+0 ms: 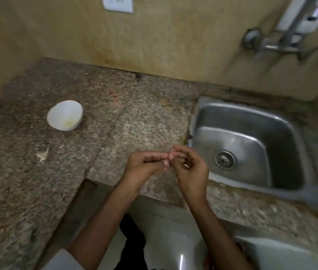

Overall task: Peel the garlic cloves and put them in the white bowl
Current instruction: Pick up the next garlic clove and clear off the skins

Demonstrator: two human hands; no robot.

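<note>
Two bare hands are held together above the front edge of a speckled brown granite worktop (115, 117), just left of a square stainless steel sink (251, 121). The left hand (144, 166) is seen with its fingers curled towards the right and its thumb laid along them, so that its fingertips meet those of the right hand (189, 168). The grip of the right hand is closed, with fingers bent inward, and a small pale piece (186, 165) is glimpsed inside that curl (whether clove or skin cannot be told through the blur). It cannot be told whether anything is held in the grip of the left hand. A small round white bowl (60, 112) is placed well apart from the hands, far to the left on the worktop; pale yellowish bits are seen at its bottom. A papery cream scrap of garlic skin (44, 154) is left on the worktop nearer than the bowl. A round metal drain (224, 159) is set in the sink floor. A grey metal tap (279, 45) is fixed to the beige tiled wall (154, 36) above the sink, and a white switch plate (118, 3) is mounted at the top edge.
</note>
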